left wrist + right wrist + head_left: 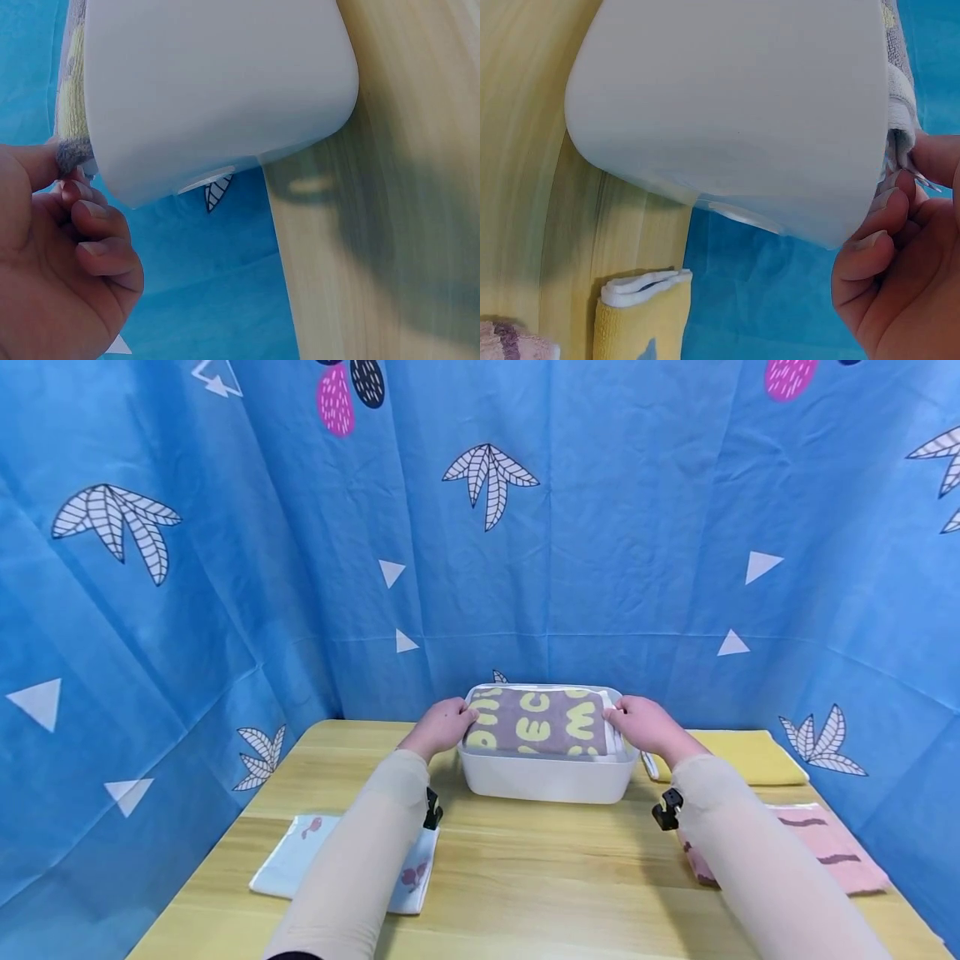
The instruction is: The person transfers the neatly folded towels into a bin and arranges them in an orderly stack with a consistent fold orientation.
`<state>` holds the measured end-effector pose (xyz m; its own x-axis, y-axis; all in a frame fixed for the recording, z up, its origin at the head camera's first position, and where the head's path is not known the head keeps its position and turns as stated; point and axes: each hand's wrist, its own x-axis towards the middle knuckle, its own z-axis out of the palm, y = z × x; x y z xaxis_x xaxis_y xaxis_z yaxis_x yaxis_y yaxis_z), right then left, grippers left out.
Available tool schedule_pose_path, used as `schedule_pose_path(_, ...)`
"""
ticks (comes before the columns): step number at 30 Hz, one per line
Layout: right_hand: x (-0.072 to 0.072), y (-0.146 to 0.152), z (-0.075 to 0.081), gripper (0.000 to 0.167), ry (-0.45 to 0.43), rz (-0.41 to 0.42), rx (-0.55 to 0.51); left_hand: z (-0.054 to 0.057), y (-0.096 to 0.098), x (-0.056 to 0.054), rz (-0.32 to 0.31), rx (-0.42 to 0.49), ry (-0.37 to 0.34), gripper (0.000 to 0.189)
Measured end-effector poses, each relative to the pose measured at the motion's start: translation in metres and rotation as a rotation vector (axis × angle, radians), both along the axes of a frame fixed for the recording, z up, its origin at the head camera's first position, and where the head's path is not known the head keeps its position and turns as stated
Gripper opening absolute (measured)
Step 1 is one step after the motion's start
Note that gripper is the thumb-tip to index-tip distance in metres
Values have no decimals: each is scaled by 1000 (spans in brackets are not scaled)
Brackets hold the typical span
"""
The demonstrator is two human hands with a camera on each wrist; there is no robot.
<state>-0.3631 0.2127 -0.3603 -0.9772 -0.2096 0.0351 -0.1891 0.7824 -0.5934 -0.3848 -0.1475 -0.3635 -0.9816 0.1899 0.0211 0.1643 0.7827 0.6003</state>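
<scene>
A folded grey-purple towel (536, 724) with yellow letters lies at the mouth of a white plastic bin (546, 779). My left hand (444, 727) pinches the towel's left edge between thumb and fingers, just above the rim. At the opposite end, my right hand (647, 724) pinches the pale right edge of the same towel. Up close in the left wrist view, the left thumb presses the towel corner (73, 154) against the fingertips. In the right wrist view, the white towel hem (901, 112) hangs at the right fingertips. The bin's inside is hidden beneath the towel.
A light blue folded towel (300, 852) lies at the table's left, partly under the left forearm. To the right are a yellow folded towel (757, 756) and a pink striped one (825, 843). A blue printed curtain (600, 568) surrounds the wooden table (540, 877).
</scene>
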Motion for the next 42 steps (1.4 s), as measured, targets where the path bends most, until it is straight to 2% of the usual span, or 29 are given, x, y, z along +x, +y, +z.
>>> schedule_pose_path(13, -13, 0, 1, 35, -36, -27, 13, -4, 12, -13, 72, -7, -29, 32)
schedule_pose_path(22, -17, 0, -2, 37, -69, -52, -25, -1, 16, -9, 73, -34, -25, 32)
schedule_pose_path(28, -18, 2, -3, 38, -88, -55, -52, -3, 17, -9, 89, -35, -51, 32)
schedule_pose_path(42, -19, 3, -3, 35, -80, -47, -26, -5, 19, -11, 92, -78, -49, 31)
